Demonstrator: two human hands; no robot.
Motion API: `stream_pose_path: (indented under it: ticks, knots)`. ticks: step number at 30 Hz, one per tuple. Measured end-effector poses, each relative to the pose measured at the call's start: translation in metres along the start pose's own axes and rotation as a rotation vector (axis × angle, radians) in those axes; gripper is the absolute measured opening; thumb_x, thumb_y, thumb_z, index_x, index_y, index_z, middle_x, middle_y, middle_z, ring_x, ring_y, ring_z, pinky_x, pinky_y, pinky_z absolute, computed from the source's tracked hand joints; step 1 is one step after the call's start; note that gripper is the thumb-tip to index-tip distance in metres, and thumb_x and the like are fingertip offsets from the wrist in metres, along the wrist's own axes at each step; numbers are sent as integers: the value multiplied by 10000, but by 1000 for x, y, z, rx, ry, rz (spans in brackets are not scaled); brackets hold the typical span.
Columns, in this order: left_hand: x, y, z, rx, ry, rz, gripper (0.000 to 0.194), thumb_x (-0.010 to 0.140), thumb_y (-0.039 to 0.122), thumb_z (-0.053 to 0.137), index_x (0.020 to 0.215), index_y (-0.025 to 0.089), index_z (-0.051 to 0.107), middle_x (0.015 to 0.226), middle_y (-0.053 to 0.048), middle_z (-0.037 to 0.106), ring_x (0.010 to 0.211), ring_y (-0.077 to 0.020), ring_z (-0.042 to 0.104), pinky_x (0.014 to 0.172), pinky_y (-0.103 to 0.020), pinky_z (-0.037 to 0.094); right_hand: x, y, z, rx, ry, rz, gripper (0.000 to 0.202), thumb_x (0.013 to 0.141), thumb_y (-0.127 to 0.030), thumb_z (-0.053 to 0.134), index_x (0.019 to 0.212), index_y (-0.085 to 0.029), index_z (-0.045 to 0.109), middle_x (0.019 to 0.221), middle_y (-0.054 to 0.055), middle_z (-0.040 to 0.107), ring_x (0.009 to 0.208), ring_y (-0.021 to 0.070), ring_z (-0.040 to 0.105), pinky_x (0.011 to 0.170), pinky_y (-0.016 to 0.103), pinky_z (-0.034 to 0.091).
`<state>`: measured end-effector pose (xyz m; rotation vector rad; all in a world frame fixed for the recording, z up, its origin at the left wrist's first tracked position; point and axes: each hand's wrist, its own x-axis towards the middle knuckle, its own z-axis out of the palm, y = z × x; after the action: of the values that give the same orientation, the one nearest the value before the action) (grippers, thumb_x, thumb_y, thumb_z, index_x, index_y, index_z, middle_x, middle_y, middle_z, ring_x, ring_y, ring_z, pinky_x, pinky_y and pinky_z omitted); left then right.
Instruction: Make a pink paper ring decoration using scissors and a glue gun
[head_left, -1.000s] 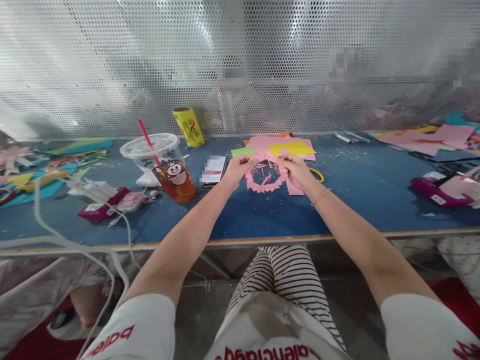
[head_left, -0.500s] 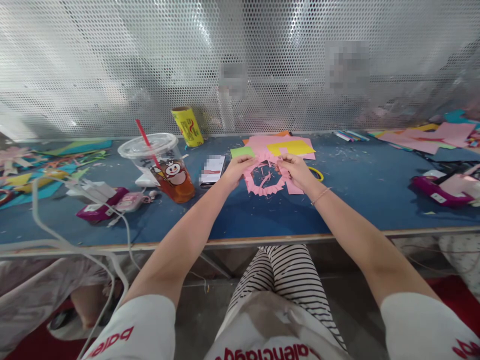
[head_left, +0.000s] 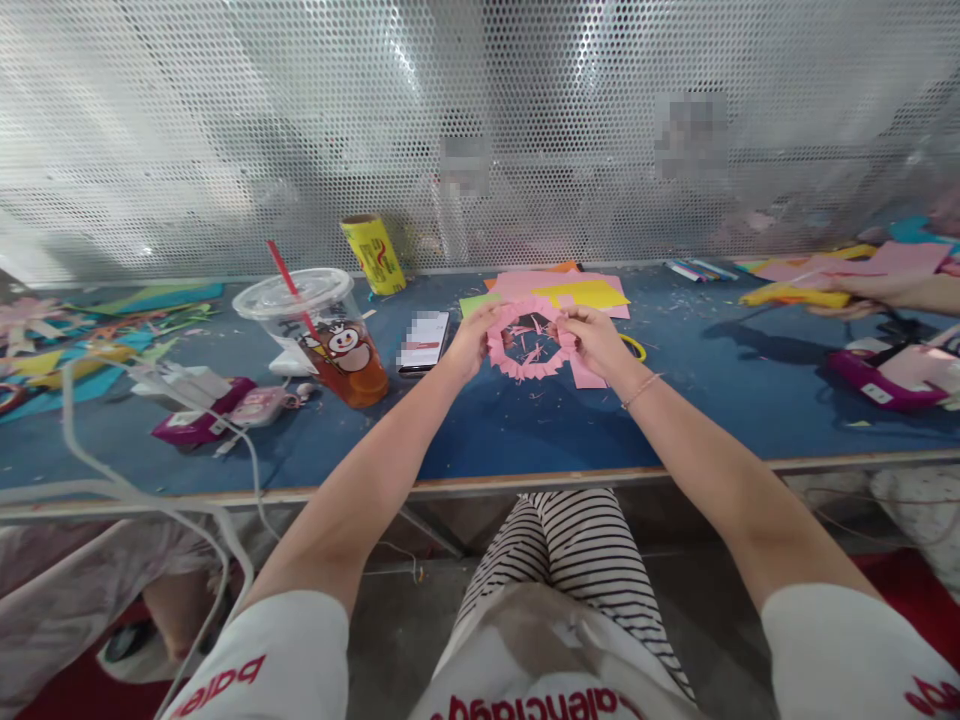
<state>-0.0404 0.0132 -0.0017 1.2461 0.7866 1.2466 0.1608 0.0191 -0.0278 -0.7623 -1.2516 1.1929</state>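
A ring of pleated pink paper [head_left: 531, 367] is held up between my two hands, its zigzag folds circling an open middle. My left hand [head_left: 477, 338] is closed on its left edge, thumb and fingers pinching the paper. On the opposite side my right hand [head_left: 588, 338] pinches the ring's upper right edge. Thin pink paper scraps show through the opening, lying on the blue tabletop [head_left: 517, 430]. Behind the ring are stacked sheets: a yellow sheet [head_left: 592, 292], pink paper and a green piece [head_left: 474, 305]. A yellow loop handle [head_left: 636, 346] peeks out beside my right hand.
To the left stand a drink cup [head_left: 349, 345] with a red straw and a yellow roll [head_left: 375, 255]; a phone [head_left: 424, 342] lies nearby. White cables [head_left: 71, 420] cross the left edge. At right, a co-worker's hand [head_left: 874, 298] holds a yellow tool near a purple box [head_left: 885, 385].
The ring has tilted up slightly, its lower edge higher than before, and my left hand has shifted down its side. A co-worker's hand with a yellow tool has come in at the right.
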Motion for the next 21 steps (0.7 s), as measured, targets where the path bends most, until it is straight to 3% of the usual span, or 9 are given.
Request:
stream_pose_path:
  ticks: [5, 8, 14, 21]
  knots:
    - [2, -2, 0, -54, 45, -43, 345, 765, 443, 540, 969, 166, 564, 762, -32, 647, 496, -98, 561, 442, -218, 379, -1, -1, 0, -17, 21, 21, 226, 618, -308, 719, 747, -197, 570, 713, -7, 611, 675, 113, 583, 517, 220, 395]
    - [2, -3, 0, -27, 62, 12, 268, 752, 400, 578, 875, 164, 550, 692, -5, 628, 460, -86, 540, 448, -219, 397, -2, -2, 0, -53, 18, 26, 225, 636, -324, 709, 767, -197, 577, 737, 1, 627, 663, 110, 580, 499, 214, 372]
    - [3, -5, 2, 112, 99, 90, 261, 783, 388, 586, 685, 165, 492, 576, 25, 563, 385, -56, 468, 427, -211, 401, -3, -1, 3, -101, -13, 16, 250, 648, -347, 699, 821, -196, 602, 727, -5, 615, 706, 124, 594, 556, 229, 398]
    - [1, -4, 5, 228, 104, 121, 217, 807, 349, 568, 697, 173, 510, 552, 36, 529, 382, -53, 437, 395, -199, 362, -4, -3, 9, -68, -42, -20, 291, 643, -339, 698, 897, -212, 634, 847, -10, 621, 776, 121, 580, 675, 253, 443]
